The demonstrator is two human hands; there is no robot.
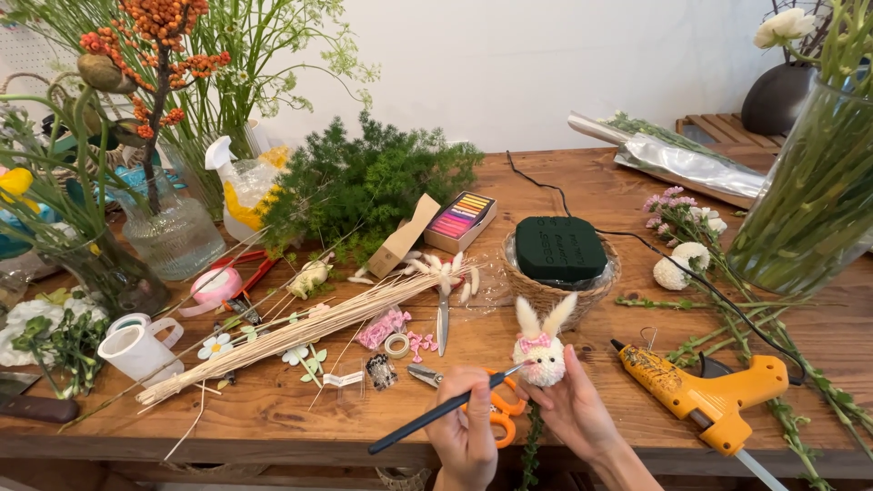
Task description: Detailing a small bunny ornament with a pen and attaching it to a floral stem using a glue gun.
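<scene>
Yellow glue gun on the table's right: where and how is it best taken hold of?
Grip the glue gun by its handle, the stub angling up toward the back right, coming from above. The nozzle points left toward the right hand, so stay clear of that tip; the black cord trails off behind.

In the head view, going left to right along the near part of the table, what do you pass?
White tape roll → pale stalk bundle → left hand holding a brush → right hand holding a bunny pompom → yellow glue gun.

One head-worn view looks down and forward, close over the wooden table [273, 414].
</scene>
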